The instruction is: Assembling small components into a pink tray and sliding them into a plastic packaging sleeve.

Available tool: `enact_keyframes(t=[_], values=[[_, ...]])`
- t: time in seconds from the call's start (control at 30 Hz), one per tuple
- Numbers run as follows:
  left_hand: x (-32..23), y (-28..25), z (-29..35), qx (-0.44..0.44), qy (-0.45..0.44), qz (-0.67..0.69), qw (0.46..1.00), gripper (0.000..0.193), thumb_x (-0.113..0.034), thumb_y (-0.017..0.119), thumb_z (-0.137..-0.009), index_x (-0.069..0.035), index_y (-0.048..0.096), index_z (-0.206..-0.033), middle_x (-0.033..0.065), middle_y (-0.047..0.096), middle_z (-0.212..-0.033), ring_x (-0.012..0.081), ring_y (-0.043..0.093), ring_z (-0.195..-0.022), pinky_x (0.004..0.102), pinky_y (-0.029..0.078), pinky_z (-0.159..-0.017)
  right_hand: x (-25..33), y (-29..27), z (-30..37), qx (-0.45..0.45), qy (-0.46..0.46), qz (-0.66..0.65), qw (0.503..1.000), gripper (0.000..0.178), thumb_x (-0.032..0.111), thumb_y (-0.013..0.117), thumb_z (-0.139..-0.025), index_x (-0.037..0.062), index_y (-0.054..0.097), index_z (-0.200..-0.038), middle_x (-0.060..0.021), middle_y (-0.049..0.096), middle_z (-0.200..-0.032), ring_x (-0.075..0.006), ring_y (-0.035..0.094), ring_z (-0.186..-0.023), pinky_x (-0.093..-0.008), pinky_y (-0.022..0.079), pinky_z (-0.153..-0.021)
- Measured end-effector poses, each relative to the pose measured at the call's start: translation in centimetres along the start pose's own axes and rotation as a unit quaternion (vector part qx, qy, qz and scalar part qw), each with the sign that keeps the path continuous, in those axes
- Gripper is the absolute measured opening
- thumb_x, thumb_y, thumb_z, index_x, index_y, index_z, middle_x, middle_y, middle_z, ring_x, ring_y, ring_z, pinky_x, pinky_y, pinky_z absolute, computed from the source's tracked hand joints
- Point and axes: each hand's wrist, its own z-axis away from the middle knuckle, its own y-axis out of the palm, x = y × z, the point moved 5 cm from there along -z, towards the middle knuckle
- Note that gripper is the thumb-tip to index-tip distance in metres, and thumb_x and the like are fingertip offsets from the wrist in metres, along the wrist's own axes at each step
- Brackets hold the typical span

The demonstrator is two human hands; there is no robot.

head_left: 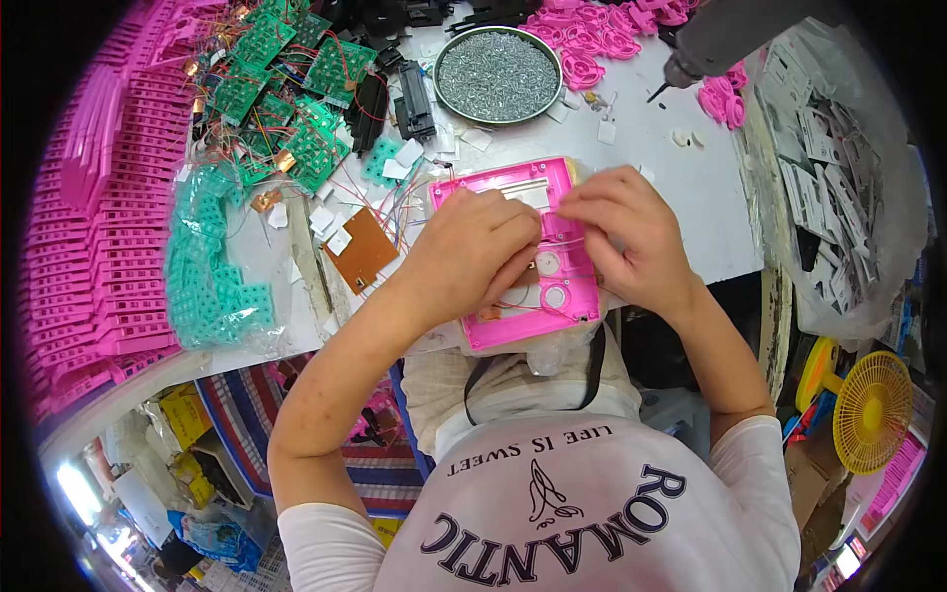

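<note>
A pink plastic housing [513, 192] lies open side up at the table's near edge, with a silvery panel near its top and round white parts lower down. My left hand [472, 255] rests over its left half, fingers curled on thin wires. My right hand [623, 229] pinches the wires over the housing's right side. A brown circuit board [362, 249] lies just left of the housing, joined by wires.
A round metal tray of screws [496, 75] sits behind the housing. Green circuit boards [286, 94] and teal keypads [202, 286] lie left, stacked pink parts [94, 227] far left. A hanging screwdriver [710, 39], pink rings [592, 35] and a bag of grey-white parts [838, 187] are right.
</note>
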Motion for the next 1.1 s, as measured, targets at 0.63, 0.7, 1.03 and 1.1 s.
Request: enact_keyframes(t=[0.63, 0.7, 1.03, 1.1], values=[[0.0, 0.8, -2.8, -0.016, 0.028, -0.008, 0.999, 0.017, -0.011, 0.074, -0.082, -0.007, 0.071, -0.098, 0.0076, 0.07, -0.1, 0.0292, 0.067, -0.093, 0.0415, 0.052, -0.084, -3.1, 6.1, -12.2, 0.174, -0.02, -0.093, 0.98, 0.014, 0.013, 0.071, -0.08, 0.0019, 0.073, -0.089, -0.0095, 0.072, -0.079, -0.0188, 0.069, -0.071, -0.0332, 0.054, -0.068], [-0.1, 0.7, -3.1, -0.007, 0.033, 0.002, 0.999, 0.017, -0.008, 0.073, -0.082, -0.007, 0.071, -0.098, 0.0082, 0.071, -0.1, 0.0293, 0.067, -0.092, 0.041, 0.052, -0.082, -2.9, 6.1, -11.9, 0.162, -0.007, -0.096, 0.982, 0.014, 0.012, 0.071, -0.079, 0.0026, 0.073, -0.089, -0.0091, 0.072, -0.078, -0.0187, 0.068, -0.07, -0.0336, 0.054, -0.067], [1.0, -4.1, 4.1, -0.236, -0.122, -0.15, 0.952, 0.014, 0.002, 0.073, -0.079, -0.006, 0.067, -0.089, 0.0072, 0.068, -0.086, 0.0247, 0.061, -0.077, 0.0364, 0.047, -0.071, -2.9, 6.0, -11.0, 0.096, -0.009, -0.075, 0.992, 0.012, 0.012, 0.07, -0.08, 0.0048, 0.073, -0.089, -0.0102, 0.071, -0.078, -0.0229, 0.067, -0.068, -0.036, 0.053, -0.065], [1.1, -3.9, 5.8, -0.26, -0.155, -0.189, 0.934, 0.013, 0.004, 0.072, -0.079, -0.004, 0.065, -0.087, 0.0079, 0.067, -0.085, 0.0225, 0.058, -0.072, 0.0342, 0.046, -0.066, -2.6, 6.2, -10.8, 0.088, -0.02, -0.081, 0.993, 0.011, 0.012, 0.07, -0.081, 0.0044, 0.072, -0.089, -0.0103, 0.071, -0.08, -0.0235, 0.067, -0.069, -0.0363, 0.053, -0.066]])
